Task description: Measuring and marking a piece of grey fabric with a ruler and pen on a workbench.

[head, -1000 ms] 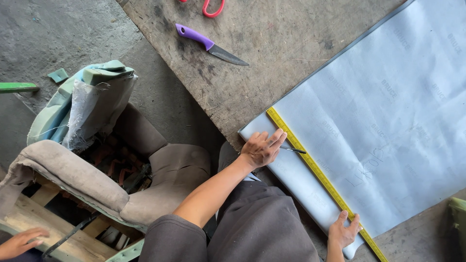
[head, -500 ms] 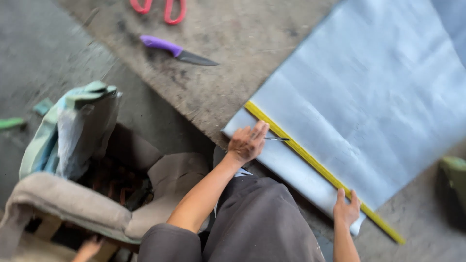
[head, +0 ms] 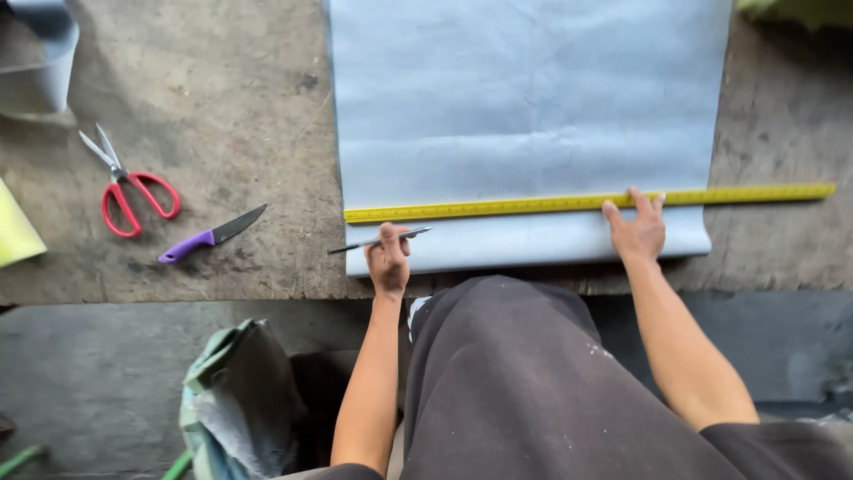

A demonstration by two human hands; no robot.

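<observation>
Ruler (head: 569, 204) now lies level across grey sheet (head: 533, 116) (worn wooden bench (head: 222, 80))

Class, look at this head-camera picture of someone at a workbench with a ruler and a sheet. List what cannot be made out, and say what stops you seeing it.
- Long yellow ruler: markings too small to read.
- Pale blue-grey sheet: far end cut off by the top edge.
- Thin grey pen-like tool in the left hand: tip too small to identify.
- Right hand: covers part of the ruler.
- Grey container: cropped at the top-left corner.
</observation>
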